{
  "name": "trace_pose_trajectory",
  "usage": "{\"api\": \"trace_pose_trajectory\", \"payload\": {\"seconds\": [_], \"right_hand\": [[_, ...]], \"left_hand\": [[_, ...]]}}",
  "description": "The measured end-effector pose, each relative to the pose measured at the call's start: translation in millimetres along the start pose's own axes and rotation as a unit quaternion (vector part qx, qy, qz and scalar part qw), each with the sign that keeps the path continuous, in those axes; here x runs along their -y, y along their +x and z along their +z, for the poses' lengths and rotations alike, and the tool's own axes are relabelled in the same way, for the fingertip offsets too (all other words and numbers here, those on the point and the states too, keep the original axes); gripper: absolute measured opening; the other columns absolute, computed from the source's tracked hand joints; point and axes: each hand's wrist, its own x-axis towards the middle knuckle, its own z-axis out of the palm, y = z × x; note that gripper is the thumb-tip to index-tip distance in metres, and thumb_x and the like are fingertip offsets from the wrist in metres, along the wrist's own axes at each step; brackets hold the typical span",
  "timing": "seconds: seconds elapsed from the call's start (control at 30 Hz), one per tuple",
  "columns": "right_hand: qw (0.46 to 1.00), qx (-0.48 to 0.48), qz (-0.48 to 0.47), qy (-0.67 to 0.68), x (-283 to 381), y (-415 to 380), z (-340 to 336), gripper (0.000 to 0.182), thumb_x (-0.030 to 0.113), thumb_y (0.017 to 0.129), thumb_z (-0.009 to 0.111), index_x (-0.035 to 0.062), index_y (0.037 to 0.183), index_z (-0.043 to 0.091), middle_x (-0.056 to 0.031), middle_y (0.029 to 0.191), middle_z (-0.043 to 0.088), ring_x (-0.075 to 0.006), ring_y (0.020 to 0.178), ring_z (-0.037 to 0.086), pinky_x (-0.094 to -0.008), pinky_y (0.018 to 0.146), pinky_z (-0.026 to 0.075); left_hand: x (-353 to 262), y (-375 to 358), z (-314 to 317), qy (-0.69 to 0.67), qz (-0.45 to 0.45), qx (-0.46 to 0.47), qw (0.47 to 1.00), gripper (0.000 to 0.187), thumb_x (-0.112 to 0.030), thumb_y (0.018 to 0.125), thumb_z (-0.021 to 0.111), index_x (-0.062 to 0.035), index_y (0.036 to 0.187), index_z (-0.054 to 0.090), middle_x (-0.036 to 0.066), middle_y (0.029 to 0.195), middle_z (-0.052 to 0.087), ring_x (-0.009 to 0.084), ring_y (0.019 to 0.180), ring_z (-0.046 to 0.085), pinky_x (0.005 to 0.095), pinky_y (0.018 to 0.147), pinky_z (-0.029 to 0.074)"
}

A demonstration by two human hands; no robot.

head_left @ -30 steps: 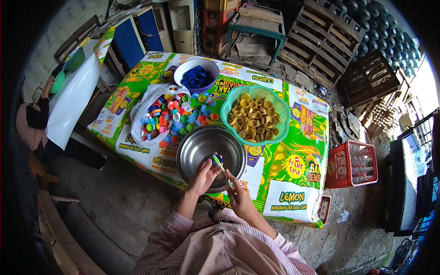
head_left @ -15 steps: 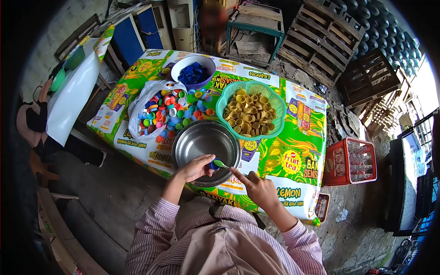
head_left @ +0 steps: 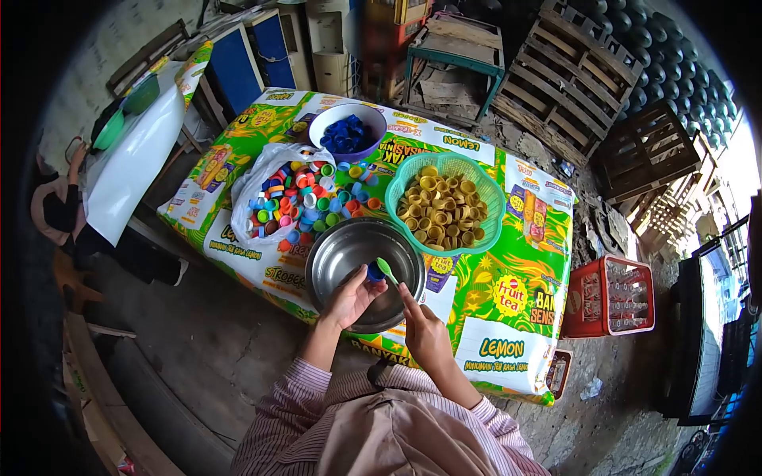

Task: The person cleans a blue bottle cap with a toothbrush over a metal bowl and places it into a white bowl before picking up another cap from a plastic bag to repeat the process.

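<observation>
My left hand (head_left: 349, 300) pinches a dark blue bottle cap (head_left: 374, 272) over a metal bowl (head_left: 324, 270). In my right hand (head_left: 429, 337) is a slim tool with a light-green, spoon-like head (head_left: 386, 268), raised just beside the cap and apart from it. Beyond the bowl lie loose coloured bottle caps (head_left: 352, 205), spilling from a white plastic bag (head_left: 252, 181). A green basket (head_left: 494, 226) of yellowish round caps (head_left: 444, 208) stands to the right of them. Farther back, a white and purple bowl (head_left: 373, 151) holds blue pieces (head_left: 346, 133).
A printed plastic sheet (head_left: 484, 305) covers the table. Right of it, a red crate (head_left: 585, 297) of bottles stands on the floor. Wooden pallets (head_left: 567, 75) and a green-framed table (head_left: 456, 51) are behind. At the left sits another person (head_left: 59, 202) beside a white surface (head_left: 135, 163).
The green tool head has drawn away from the cap, now tilted up beside it. My right hand has shifted left and lower. The whole view has also shifted slightly.
</observation>
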Motion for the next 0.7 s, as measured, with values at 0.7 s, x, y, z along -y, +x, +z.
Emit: {"api": "trace_pose_trajectory", "payload": {"seconds": [0.7], "right_hand": [[0.988, -0.028, 0.127, -0.088, 20, 3, 31, 0.049, 0.01, 0.086, 0.051, 0.0212, 0.133, 0.04, -0.0137, 0.07, 0.055, -0.0308, 0.053, 0.056, -0.0417, 0.047, 0.045]], "left_hand": [[-23, 8, -26, 0.334, 0.086, -0.023, 0.938, 0.022, -0.013, 0.09, 0.054, -0.001, 0.107, 0.048, 0.006, 0.099, 0.054, 0.0122, 0.086, 0.057, 0.0257, 0.077, 0.049]]}}
